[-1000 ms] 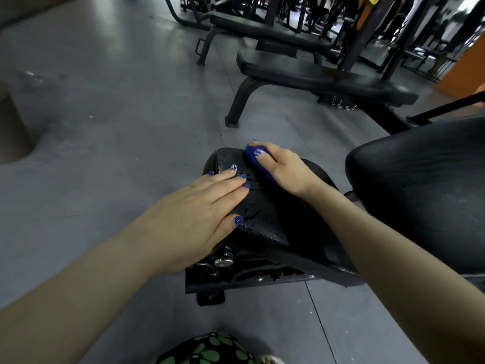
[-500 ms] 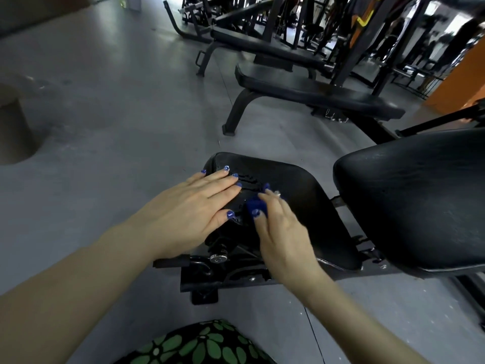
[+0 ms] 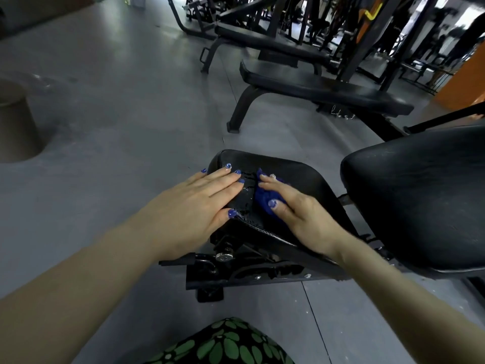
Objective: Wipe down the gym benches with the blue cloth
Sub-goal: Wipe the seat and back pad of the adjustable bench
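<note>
Wiping the small seat pad (image 3: 296,177), both my hands on it.

My left hand (image 3: 195,206) lies flat on the pad's left side, fingers straight and together. My right hand (image 3: 296,214) presses the bunched blue cloth (image 3: 263,198) onto the pad's middle, thumb and fingers curled over it; cloth sits just beside my left fingertips. Pad surface wet near the cloth. Bigger back pad (image 3: 420,195) to the right, two flat benches (image 3: 322,90) beyond on grey floor (image 3: 118,106).

Grey floor (image 3: 110,106), black racks (image 3: 367,35), orange wall (image 3: 464,85).
</note>
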The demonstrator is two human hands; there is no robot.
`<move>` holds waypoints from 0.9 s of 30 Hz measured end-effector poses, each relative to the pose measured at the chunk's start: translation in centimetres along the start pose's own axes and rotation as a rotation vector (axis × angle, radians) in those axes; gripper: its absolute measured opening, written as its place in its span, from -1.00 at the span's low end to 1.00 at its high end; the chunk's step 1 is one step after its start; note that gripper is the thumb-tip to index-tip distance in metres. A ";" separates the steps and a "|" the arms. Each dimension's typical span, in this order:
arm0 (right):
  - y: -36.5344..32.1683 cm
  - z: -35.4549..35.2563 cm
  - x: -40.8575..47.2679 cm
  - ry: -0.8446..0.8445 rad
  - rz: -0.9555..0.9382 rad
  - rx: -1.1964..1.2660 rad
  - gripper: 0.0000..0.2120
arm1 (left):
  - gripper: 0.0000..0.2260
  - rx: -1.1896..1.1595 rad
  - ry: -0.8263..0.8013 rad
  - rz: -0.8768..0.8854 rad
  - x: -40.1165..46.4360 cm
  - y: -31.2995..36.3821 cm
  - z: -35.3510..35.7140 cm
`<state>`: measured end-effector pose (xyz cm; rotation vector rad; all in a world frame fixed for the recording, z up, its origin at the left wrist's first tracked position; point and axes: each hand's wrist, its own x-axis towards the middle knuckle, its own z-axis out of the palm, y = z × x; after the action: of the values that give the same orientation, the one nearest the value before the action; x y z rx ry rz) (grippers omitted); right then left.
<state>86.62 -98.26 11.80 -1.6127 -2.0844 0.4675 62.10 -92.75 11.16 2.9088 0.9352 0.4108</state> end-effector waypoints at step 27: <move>-2.2 2.3 -3.8 0.205 0.026 -0.003 -0.58 | -0.38 0.032 -0.017 -0.013 -0.7 -0.1 -0.4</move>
<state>84.37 -102.45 10.45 -1.6184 -1.9146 0.2941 61.35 -93.06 11.37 2.9279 0.9670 0.3738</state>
